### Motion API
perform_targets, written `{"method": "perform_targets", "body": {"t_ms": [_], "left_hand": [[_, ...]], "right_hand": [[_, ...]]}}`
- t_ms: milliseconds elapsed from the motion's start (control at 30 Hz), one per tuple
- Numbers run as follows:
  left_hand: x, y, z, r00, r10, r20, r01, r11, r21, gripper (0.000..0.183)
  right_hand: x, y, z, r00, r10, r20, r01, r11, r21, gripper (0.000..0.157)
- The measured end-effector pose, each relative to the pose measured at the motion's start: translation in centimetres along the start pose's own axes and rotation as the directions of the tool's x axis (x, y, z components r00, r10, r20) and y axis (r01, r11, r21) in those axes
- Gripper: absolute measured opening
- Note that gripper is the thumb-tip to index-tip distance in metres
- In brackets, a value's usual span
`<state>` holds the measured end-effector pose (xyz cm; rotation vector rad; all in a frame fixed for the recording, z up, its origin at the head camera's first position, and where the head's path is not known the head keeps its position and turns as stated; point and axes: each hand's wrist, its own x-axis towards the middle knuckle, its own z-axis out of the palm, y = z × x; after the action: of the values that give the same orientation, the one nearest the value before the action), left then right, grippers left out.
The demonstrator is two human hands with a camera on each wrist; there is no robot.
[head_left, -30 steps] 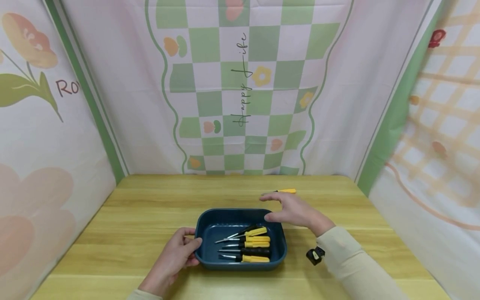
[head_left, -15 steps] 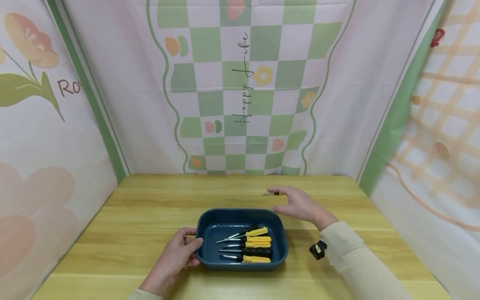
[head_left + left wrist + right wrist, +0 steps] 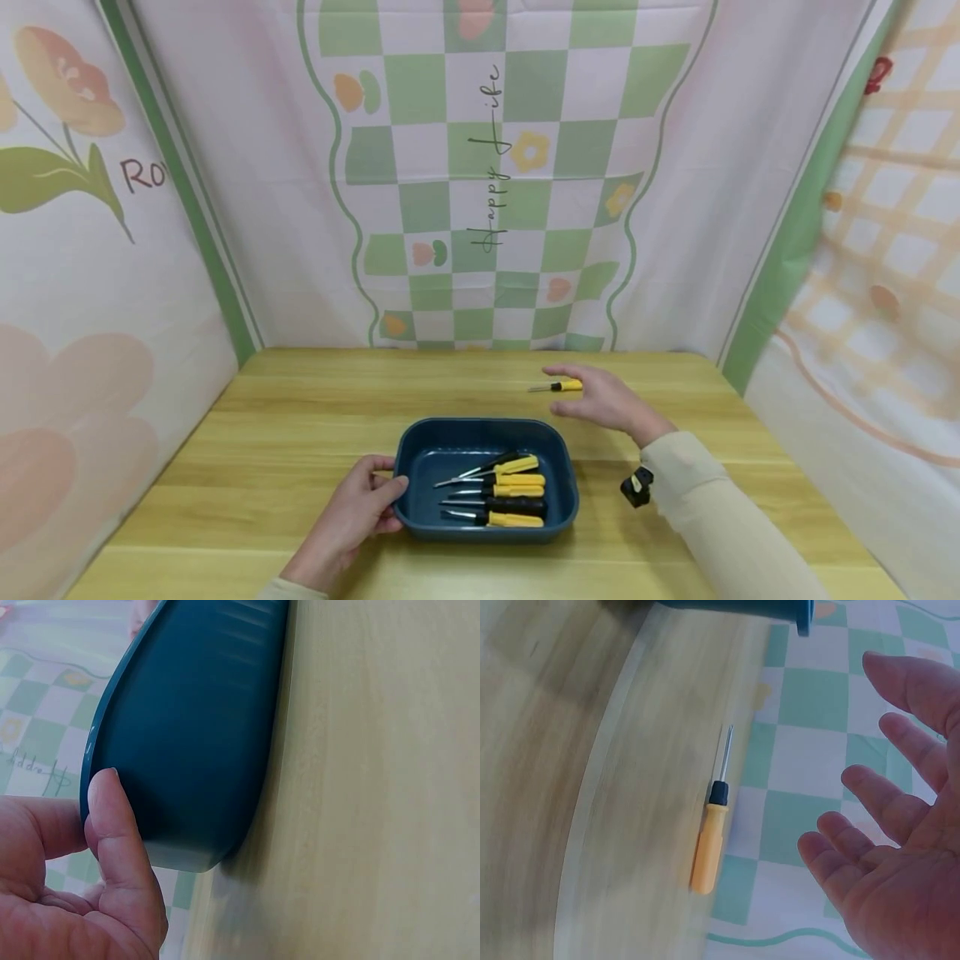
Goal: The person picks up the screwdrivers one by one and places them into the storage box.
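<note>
A dark blue rectangular tray (image 3: 420, 442) sits near the front of the table. My left hand (image 3: 358, 508) pinches its left rim, thumb over the edge and fingers outside; the left wrist view shows the thumb against the tray wall (image 3: 195, 712). Several screwdrivers (image 3: 517, 480) lie inside, most with yellow handles and some black. Beyond the tray one more yellow-handled screwdriver (image 3: 567, 385) lies flat on the table, shaft to the left. My right hand (image 3: 603, 400) hovers by its handle, thumb and fingers apart, holding nothing. In the right wrist view that screwdriver (image 3: 709, 847) is apart from the fingers (image 3: 885, 799).
The wooden table (image 3: 315, 400) reaches back to a green-checked curtain (image 3: 480, 183). Printed cloth hangs on the left (image 3: 90, 275) and right (image 3: 885, 333) sides. A small black device (image 3: 637, 487) is at my right wrist.
My right hand has moved from above the tray's far right corner, back and right, to the screwdriver on the table. The left hand still holds the tray rim.
</note>
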<state>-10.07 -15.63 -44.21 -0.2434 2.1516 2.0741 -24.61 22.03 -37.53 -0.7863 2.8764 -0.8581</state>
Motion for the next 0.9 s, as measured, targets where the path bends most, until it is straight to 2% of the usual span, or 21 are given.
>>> {"method": "perform_targets", "body": {"t_ms": [200, 333, 900], "left_hand": [[0.1, 0.0, 0.0, 1.0, -0.011, -0.003, 0.011, 1.0, 0.019, 0.041], [0.3, -0.1, 0.0, 1.0, -0.008, -0.005, 0.008, 1.0, 0.016, 0.041], [0.1, 0.2, 0.0, 1.0, -0.004, 0.008, 0.003, 1.0, 0.023, 0.042]], "right_hand": [[0.6, 1.0, -0.4, 1.0, 0.025, 0.014, -0.025, 0.999, 0.029, 0.068], [1.0, 1.8, -0.6, 0.998, 0.054, 0.014, -0.054, 0.998, 0.02, 0.07], [1.9, 4.1, -0.7, 0.996, 0.087, 0.004, -0.087, 0.996, -0.007, 0.07]]}}
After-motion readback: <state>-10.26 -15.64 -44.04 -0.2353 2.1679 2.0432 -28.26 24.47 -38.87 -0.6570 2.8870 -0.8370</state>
